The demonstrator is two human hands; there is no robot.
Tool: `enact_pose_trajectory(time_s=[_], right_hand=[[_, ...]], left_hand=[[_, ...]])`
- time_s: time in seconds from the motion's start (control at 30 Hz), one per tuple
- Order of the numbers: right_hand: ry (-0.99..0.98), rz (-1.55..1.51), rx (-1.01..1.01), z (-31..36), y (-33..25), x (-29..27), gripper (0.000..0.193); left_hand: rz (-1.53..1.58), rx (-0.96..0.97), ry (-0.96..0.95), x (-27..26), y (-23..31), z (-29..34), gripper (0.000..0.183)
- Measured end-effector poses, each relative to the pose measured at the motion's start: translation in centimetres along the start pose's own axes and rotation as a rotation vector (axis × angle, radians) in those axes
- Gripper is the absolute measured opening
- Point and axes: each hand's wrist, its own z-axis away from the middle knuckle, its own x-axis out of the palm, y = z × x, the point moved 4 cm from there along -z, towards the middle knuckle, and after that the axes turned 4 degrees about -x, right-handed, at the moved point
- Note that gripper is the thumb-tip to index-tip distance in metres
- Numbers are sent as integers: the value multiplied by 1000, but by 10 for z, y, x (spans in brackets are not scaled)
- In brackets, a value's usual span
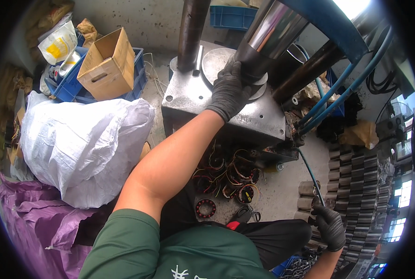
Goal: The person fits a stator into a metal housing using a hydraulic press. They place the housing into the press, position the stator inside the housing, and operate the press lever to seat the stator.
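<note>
Steel press base (187, 95), grey, drilled, at upper centre; dark cylinder (253, 56) over round plate (213, 61), contact partly hidden. Left hand (229, 87) against cylinder, grip unclear. Right hand (330, 229) closed round blue rod (311, 174), end hidden.

Light glares through blown-out windows (404, 190) at right and whitens the top right; the cylinder (282, 30) gleams, the coils (230, 174) lie shadowed. Fisheye bends the black-rimmed edges; the centre looks sharp.

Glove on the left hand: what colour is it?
The glove is dark grey, showing best in the head view.
</note>
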Motion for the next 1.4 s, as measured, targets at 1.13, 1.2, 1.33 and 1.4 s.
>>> enact_pose_trajectory(time_s=[1.13, 1.2, 1.33, 1.4], right_hand=[[-78, 177, -63, -9, -19, -2, 21], [-38, 76, 41, -13, -30, -14, 23], [374, 155, -195, -24, -18, -51, 22], [648, 231, -374, -33, -14, -75, 22]], left_hand=[[38, -20, -45, -5, -1, -1, 81], [17, 2, -1, -6, -1, 0, 80], [153, 31, -34, -11, 2, -4, 69], [937, -31, -162, -14, 11, -2, 63]])
